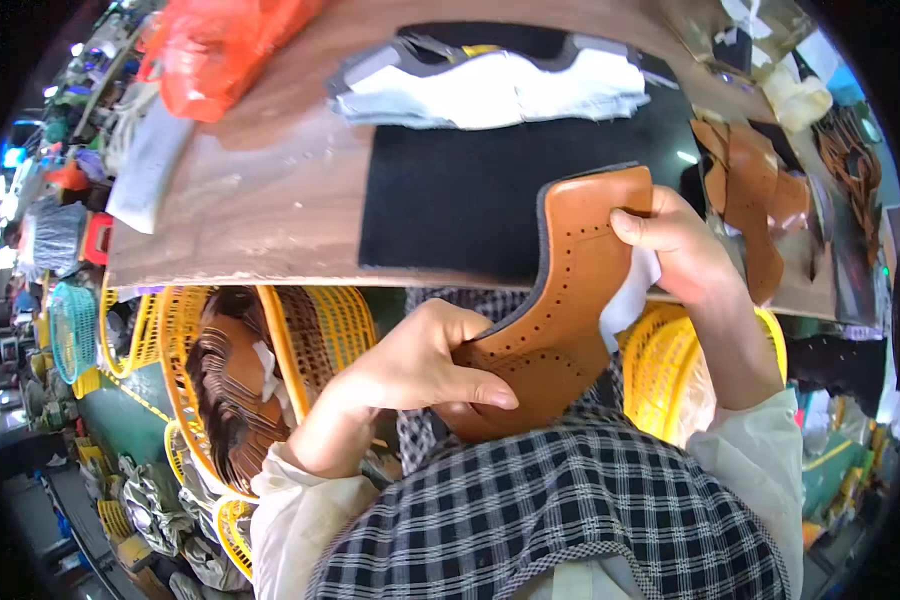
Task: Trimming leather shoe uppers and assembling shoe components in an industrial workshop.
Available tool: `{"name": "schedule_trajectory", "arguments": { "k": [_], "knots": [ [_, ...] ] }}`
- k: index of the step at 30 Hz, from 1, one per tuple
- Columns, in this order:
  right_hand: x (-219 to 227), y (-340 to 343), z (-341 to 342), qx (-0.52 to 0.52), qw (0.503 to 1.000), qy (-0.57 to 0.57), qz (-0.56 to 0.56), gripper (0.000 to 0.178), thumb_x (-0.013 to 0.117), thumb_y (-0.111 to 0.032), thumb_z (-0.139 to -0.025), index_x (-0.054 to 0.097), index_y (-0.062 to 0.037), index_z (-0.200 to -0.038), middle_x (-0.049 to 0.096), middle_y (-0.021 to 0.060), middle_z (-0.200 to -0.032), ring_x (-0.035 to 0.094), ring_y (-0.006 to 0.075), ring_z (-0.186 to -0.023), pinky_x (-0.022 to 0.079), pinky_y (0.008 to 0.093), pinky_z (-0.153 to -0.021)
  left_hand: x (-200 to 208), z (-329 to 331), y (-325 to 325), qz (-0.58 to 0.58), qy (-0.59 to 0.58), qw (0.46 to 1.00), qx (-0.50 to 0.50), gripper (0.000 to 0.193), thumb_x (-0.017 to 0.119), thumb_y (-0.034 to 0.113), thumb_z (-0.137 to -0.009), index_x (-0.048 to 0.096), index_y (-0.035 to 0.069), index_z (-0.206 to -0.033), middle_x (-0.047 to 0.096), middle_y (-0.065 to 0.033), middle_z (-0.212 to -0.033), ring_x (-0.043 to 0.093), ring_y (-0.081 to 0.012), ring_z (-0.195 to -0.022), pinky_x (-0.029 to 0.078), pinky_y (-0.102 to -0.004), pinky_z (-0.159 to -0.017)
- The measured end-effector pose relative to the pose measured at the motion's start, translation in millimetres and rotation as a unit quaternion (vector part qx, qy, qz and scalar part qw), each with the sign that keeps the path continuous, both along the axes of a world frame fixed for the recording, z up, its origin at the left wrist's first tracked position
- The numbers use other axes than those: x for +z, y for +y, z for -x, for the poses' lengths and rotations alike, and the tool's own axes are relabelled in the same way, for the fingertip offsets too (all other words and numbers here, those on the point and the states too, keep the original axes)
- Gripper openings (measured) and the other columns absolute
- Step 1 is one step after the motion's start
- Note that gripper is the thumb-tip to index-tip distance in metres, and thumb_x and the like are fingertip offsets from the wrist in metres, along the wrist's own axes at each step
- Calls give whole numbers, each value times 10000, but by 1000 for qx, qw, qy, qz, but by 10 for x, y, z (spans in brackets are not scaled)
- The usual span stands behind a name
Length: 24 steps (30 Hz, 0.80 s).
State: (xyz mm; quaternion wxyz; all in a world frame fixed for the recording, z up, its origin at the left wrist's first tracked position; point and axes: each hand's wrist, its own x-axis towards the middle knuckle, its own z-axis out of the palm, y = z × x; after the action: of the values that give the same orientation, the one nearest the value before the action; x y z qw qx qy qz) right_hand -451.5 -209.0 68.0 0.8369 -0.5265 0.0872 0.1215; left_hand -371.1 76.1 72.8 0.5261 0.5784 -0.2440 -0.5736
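Between my two hands is a tan leather shoe upper [560, 290] with rows of small punched holes and a dark edge along its left side. My left hand [420, 360] grips its lower end, thumb lying on the face of the leather. At the upper right corner my right hand [675, 240] pinches it, thumb in front and fingers behind. A pale lining flap [630, 300] hangs out by the right edge. The piece is held tilted above my lap, its top overlapping the table's front edge.
On the brown table [270, 200] lies a black mat [450, 200], with a stack of white-lined pieces [500, 90] behind it. More tan leather pieces [750, 190] lie right, an orange plastic bag [220, 50] far left. Yellow baskets [175, 380] with leather pieces stand below left; another yellow basket [660, 370] is right.
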Motion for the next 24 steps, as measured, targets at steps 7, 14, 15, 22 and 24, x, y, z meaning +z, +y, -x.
{"name": "schedule_trajectory", "arguments": {
  "k": [7,14,15,22,24],
  "knots": [
    [411,452,-76,-19,981,-123,-150,565,736,-207,-794,510,-5,-1271,625,86,-1155,626,187,-1013,481,323,-908,369,-15,-240,282,-41,916,283,223,790,101,-759,584,27,-800,640,13,-760,574,-38,-608,486,-205,-529],
    [1092,754,44,-108,582,-321,739,449,725,-120,-690,551,-15,-1091,618,114,-998,619,283,-873,490,384,-734,566,-272,-619,225,-680,440,542,212,426,148,-978,588,15,-1006,596,-64,-936,557,-167,-845,457,-308,-741],
    [990,761,-25,-14,522,-283,805,407,700,-133,-706,554,-26,-1071,607,125,-943,605,315,-834,477,412,-685,508,-235,-600,213,-757,423,450,234,450,191,-958,595,16,-1014,604,-79,-976,556,-197,-918,432,-362,-802],
    [90,370,22,100,643,-215,729,438,718,-182,-716,599,18,-1088,596,141,-1107,545,317,-1055,446,396,-895,-316,-126,-595,24,-762,643,78,372,748,233,-676,648,12,-958,659,-104,-1021,592,-293,-1022,429,-449,-909],
    [51,294,112,111,633,-228,731,432,712,-143,-706,597,28,-1086,598,139,-1119,546,310,-1072,453,394,-911,-369,-120,-571,42,-779,621,70,351,742,185,-654,651,11,-945,657,-98,-997,600,-283,-983,459,-408,-849]
  ]
}}
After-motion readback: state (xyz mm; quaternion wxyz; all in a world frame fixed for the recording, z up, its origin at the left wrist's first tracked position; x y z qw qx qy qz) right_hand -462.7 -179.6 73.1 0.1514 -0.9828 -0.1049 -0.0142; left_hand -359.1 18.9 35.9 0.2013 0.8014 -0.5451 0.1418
